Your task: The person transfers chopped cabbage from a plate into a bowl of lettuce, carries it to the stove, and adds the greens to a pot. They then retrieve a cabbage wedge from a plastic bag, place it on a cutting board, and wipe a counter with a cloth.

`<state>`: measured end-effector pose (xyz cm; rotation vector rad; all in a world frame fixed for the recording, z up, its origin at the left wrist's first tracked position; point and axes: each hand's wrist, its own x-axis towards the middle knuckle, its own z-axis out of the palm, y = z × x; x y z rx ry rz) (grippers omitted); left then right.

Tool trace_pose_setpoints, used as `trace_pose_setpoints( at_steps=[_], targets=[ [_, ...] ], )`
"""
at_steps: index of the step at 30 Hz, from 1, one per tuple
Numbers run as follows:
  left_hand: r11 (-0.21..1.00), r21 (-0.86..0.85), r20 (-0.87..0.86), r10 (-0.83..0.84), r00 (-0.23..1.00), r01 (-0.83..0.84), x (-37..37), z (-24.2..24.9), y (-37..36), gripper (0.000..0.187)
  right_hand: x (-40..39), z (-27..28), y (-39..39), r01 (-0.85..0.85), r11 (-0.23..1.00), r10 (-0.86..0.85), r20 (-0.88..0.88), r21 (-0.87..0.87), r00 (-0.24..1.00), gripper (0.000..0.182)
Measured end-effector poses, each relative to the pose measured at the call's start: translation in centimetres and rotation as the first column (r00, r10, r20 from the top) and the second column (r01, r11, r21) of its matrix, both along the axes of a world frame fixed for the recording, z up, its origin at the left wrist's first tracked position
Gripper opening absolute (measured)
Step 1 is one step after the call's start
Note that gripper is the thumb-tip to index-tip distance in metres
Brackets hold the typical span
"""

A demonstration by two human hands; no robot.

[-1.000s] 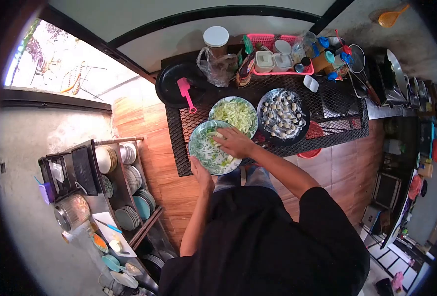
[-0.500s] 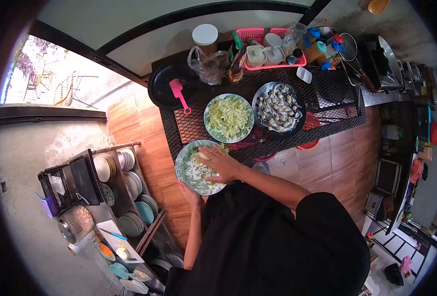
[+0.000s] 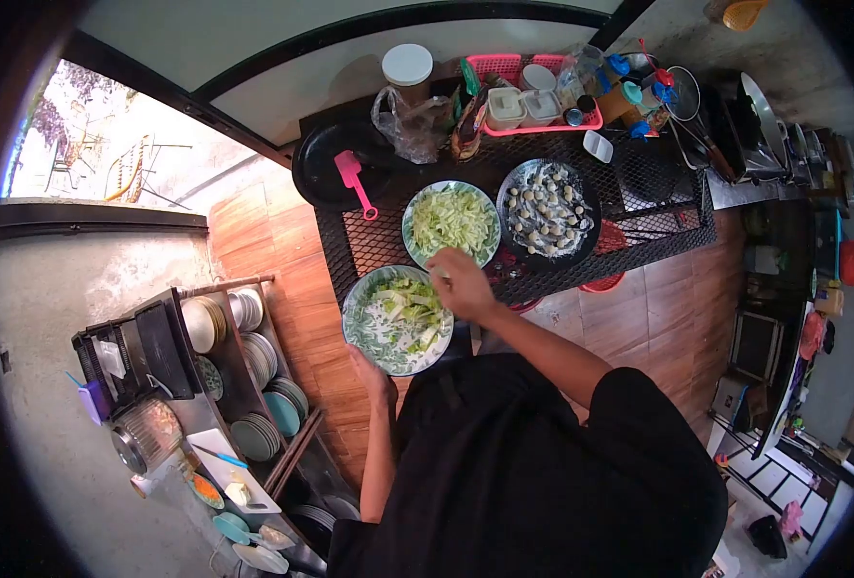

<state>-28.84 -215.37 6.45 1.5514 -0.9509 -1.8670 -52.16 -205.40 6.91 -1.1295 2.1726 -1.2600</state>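
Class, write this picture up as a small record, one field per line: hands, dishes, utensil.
left hand: holds near plate by its rim
right hand: at near plate's upper-right edge; anything held can't be made out
near plate: green pieces inside
far plate: heaped with pale green shreds
dark dish: round pieces, right of far plate
utensil: pink spatula, lying across black tray

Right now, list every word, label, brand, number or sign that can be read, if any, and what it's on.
No readable text in this view.
Brown packet beside the pink basket: any print is too small and blurred to read.
Patterned dish in the left hand: no lettering visible.
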Motion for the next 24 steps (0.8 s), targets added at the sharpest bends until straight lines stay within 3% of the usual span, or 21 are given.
trace_pose_setpoints(
  at_steps=[1,3,4,6,7,9,13,14,16,21,24],
  targets=[
    [1.000,-0.022,0.008,-0.013,1.000,0.013,0.6,-0.8,-0.1,0.063,-1.4,-1.0,0.1,0.063,0.994,-0.068,0.062,0.088,0.996,0.022],
    [1.000,0.006,0.013,-0.009,1.000,0.009,0.7,-0.4,-0.1,0.064,-3.5,-4.7,0.9,-0.106,0.942,0.098,0.041,0.318,0.994,0.019],
    [0.999,0.030,0.016,-0.012,1.000,0.012,0.6,-0.3,-0.3,0.065,-4.1,-6.1,1.1,-0.105,0.942,0.098,0.040,0.318,0.994,0.019],
    [1.000,0.021,0.008,-0.023,1.000,0.023,0.8,-0.4,-0.4,0.066,-4.8,-8.3,1.2,-0.388,0.751,0.383,0.127,0.534,0.915,0.029],
    [0.999,0.015,0.002,-0.034,0.999,0.034,0.9,-0.4,-0.4,0.067,-5.1,-9.3,1.3,-0.390,0.751,0.384,0.128,0.534,0.914,0.029],
    [0.999,0.015,-0.002,-0.028,1.000,0.028,1.1,-0.5,-0.3,0.067,-5.3,-10.1,1.6,-0.237,0.903,0.225,0.075,0.358,0.971,0.039],
    [1.000,0.017,-0.033,-0.024,0.999,0.024,1.1,-0.4,-0.3,0.069,-5.0,-9.2,1.9,-0.107,0.975,0.119,-0.049,0.194,0.992,0.041],
    [1.000,0.017,-0.028,-0.017,0.999,0.018,1.2,-0.4,-0.3,0.069,-5.0,-8.5,1.8,-0.115,0.975,0.125,-0.044,0.192,0.991,0.041],
    [0.999,0.010,-0.054,-0.046,0.998,0.046,1.0,-0.5,-0.4,0.069,-5.4,-7.2,1.8,-0.117,0.944,0.078,0.136,0.309,0.988,0.036],
    [0.999,-0.004,-0.030,-0.039,0.999,0.039,1.1,-1.6,-0.5,0.066,-4.7,-9.0,2.0,-0.081,0.978,0.080,0.010,0.190,0.997,0.026],
    [0.998,-0.026,-0.017,-0.060,0.998,0.059,0.9,-2.0,-0.7,0.065,-3.9,-5.5,1.9,-0.027,0.979,-0.006,0.159,0.200,0.987,0.025]
  ],
)
